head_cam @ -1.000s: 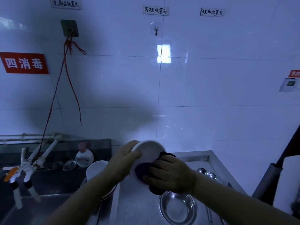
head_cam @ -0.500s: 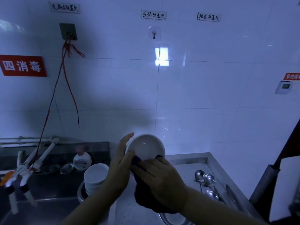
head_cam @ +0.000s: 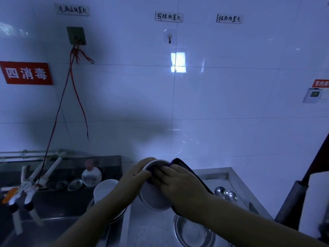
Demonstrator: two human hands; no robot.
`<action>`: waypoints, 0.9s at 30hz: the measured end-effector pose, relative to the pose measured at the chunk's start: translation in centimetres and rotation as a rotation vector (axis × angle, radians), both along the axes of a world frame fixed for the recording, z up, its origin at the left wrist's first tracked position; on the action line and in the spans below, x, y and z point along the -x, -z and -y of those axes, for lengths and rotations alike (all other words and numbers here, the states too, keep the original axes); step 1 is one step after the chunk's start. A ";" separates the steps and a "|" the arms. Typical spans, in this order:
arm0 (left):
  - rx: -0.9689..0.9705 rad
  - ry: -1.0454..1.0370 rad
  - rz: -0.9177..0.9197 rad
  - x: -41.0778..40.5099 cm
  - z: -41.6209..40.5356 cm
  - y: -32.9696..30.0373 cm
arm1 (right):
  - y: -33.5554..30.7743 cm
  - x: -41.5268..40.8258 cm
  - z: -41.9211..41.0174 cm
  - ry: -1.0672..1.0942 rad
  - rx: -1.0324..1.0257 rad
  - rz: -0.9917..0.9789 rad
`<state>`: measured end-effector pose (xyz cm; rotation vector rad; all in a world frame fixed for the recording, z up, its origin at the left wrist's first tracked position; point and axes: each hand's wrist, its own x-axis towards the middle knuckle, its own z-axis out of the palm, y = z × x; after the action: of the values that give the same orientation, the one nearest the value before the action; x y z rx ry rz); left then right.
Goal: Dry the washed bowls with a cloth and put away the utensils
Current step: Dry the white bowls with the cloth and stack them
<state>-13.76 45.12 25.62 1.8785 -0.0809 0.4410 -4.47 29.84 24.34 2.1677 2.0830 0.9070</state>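
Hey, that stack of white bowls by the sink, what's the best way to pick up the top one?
Probably from above, by the rim of the top bowl in the stack of white bowls. It sits upright and mouth-up, nested in the others, so only its open rim is exposed. The left hand's forearm crosses its right side; come from the left.

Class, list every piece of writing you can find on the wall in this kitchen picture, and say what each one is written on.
"四消毒": white characters on the red sign, left wall.
"围裙放置处": handwritten white label above the wall hook.
"抹布放置处": handwritten white label, further right.
Far-left handwritten label: ends "放置处"; its first characters are too blurred.
Red sign at the right edge: begins "节约", then is cut off.
Bottle label: too small to read.
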 end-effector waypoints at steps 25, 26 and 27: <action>-1.428 -0.088 0.066 1.1 0.0 0.5 | 2.4 -3.2 2.5 -0.137 -0.086 -0.211; -1.494 -0.045 0.075 0.9 0.1 0.6 | 2.2 -3.3 2.5 -0.147 -0.082 -0.228; -1.519 -0.018 0.065 0.8 0.2 0.6 | 2.2 -3.4 2.4 -0.164 -0.080 -0.229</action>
<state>-14.56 44.89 25.00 3.3419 -0.5698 0.4865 -1.07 27.42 22.17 2.2640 2.3993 0.7997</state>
